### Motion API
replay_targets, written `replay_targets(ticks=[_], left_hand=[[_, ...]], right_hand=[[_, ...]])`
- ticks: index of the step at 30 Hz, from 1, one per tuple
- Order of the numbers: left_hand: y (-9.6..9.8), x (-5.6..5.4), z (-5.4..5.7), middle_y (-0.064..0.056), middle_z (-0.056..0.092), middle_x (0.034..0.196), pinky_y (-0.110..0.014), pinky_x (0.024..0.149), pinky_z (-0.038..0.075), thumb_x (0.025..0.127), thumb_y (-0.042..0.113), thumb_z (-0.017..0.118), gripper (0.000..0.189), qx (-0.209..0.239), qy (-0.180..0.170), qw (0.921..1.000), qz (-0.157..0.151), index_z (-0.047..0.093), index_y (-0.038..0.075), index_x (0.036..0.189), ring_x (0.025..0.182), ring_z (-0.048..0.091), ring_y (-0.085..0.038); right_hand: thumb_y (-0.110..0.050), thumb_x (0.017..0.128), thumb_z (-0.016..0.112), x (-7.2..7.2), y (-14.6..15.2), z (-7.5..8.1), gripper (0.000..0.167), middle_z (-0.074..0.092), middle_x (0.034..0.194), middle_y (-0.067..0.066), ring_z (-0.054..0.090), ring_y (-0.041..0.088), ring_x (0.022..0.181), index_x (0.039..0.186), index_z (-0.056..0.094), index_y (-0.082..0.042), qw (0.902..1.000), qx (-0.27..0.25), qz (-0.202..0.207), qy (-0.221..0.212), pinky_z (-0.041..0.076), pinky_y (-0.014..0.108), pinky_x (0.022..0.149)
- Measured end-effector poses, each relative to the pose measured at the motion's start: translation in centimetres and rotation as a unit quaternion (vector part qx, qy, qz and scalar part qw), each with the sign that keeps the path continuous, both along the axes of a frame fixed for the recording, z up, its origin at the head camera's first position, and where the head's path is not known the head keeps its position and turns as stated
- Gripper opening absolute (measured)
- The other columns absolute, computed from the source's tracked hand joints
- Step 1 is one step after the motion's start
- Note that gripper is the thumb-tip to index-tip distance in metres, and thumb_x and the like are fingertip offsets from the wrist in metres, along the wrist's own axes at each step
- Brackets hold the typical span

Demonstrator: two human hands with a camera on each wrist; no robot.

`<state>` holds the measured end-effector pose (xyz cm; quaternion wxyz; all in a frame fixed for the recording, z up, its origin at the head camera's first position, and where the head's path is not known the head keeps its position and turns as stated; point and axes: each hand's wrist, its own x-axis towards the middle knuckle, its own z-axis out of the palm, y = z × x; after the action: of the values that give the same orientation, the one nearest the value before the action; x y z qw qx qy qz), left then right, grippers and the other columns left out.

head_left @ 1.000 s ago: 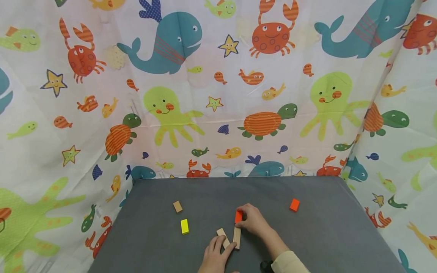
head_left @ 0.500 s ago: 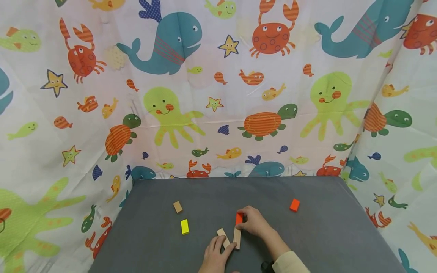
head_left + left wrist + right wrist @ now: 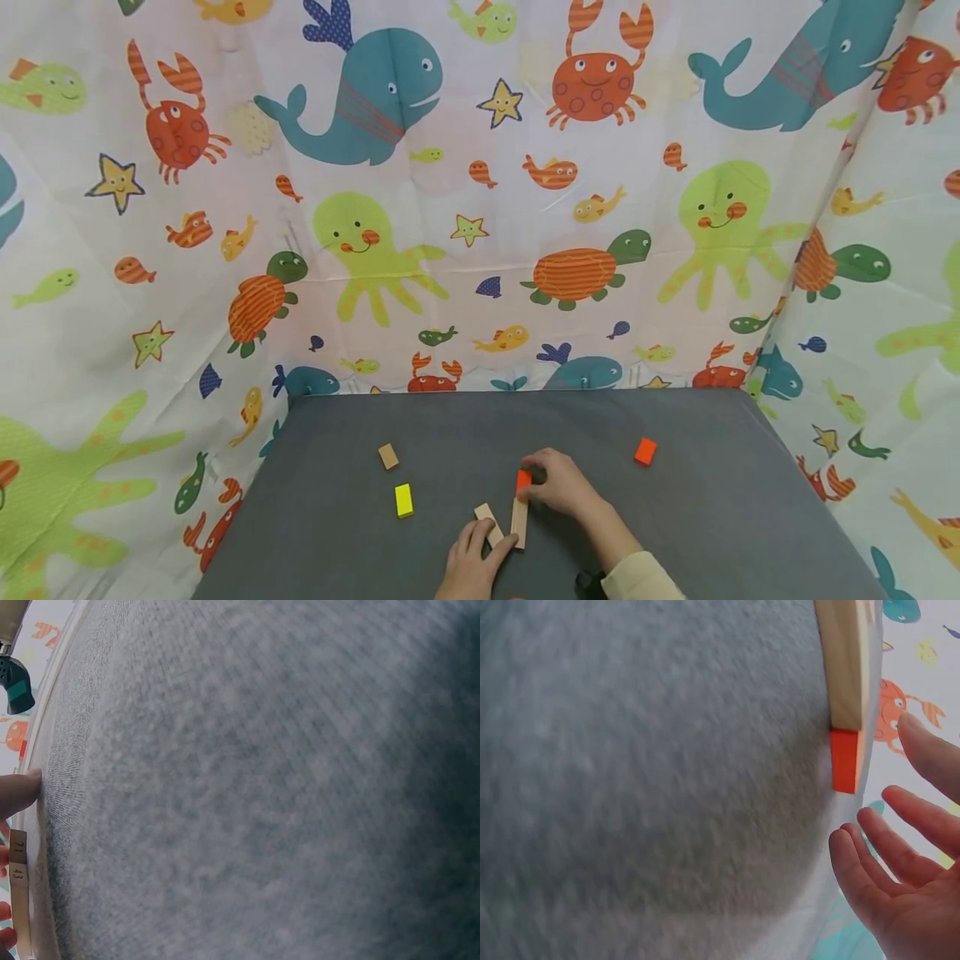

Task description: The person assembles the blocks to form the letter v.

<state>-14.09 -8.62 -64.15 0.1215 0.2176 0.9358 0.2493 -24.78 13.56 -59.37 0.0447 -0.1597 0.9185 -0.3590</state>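
Note:
My right hand (image 3: pixel 562 485) is around a small orange block (image 3: pixel 523 481) at the far end of a long pale wooden block (image 3: pixel 519 523). In the right wrist view the thumb and fingers of that hand stand spread, apart from the orange block (image 3: pixel 844 760), which lines up end to end with the wooden block (image 3: pixel 843 667). My left hand (image 3: pixel 472 567) rests with relaxed fingers over a second wooden block (image 3: pixel 486 517), slanted beside the first; its thumb lies between the two. At the left wrist view's edge, a numbered wooden block (image 3: pixel 20 907) shows between fingers and thumb (image 3: pixel 19 793).
A tan block (image 3: pixel 387 456) and a yellow block (image 3: pixel 404 501) lie on the grey tabletop (image 3: pixel 315 500) to the left. Another orange block (image 3: pixel 645 452) sits at the right. A sea-animal curtain (image 3: pixel 465 275) hangs behind the table.
The orange block by my right hand has come slightly nearer me, against the wooden block's end. The right fingers have loosened from it. My left hand keeps its place.

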Motion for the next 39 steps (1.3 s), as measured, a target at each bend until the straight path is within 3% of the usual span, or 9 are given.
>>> replay_targets(ticks=[11,20,32,39], left_hand=[[0.2,0.1,-0.1,-0.007,0.035,0.15,-0.066,0.101,0.04,0.086,0.074,0.061,0.07,-0.007,0.008,0.9999,0.0,0.046,0.043,0.146,0.137,0.034,-0.037],[0.1,0.0,-0.1,-0.007,0.033,0.151,-0.065,0.103,0.039,0.073,0.087,0.059,0.088,-0.004,0.005,0.9999,-0.009,0.043,0.045,0.148,0.137,0.032,-0.036],[0.3,0.1,-0.3,-0.007,0.034,0.149,-0.067,0.101,0.04,0.08,0.08,0.061,0.079,0.001,0.013,0.9999,-0.008,0.044,0.043,0.148,0.136,0.033,-0.037],[0.2,0.1,-0.3,-0.009,0.035,0.148,-0.068,0.098,0.041,0.084,0.073,0.063,0.073,0.009,0.024,0.9997,-0.004,0.047,0.04,0.147,0.135,0.034,-0.038]], right_hand=[[-0.022,0.08,0.087,0.1,1.9,1.2,0.054,0.064,0.13,0.014,0.062,0.034,0.115,0.128,0.069,-0.007,0.9989,-0.006,-0.044,0.016,0.053,0.055,0.096],[-0.022,0.079,0.088,0.4,5.4,0.5,0.055,0.066,0.129,0.012,0.064,0.031,0.114,0.128,0.069,-0.01,0.9945,-0.014,-0.102,0.016,0.054,0.052,0.095],[-0.02,0.082,0.085,0.2,10.4,0.0,0.065,0.063,0.133,0.02,0.063,0.038,0.115,0.139,0.059,-0.002,0.9913,-0.043,-0.124,0.014,0.056,0.052,0.091],[-0.022,0.08,0.087,-0.4,12.5,0.1,0.066,0.064,0.13,0.021,0.064,0.04,0.113,0.138,0.06,-0.002,0.9901,-0.019,-0.134,0.037,0.056,0.054,0.088]])
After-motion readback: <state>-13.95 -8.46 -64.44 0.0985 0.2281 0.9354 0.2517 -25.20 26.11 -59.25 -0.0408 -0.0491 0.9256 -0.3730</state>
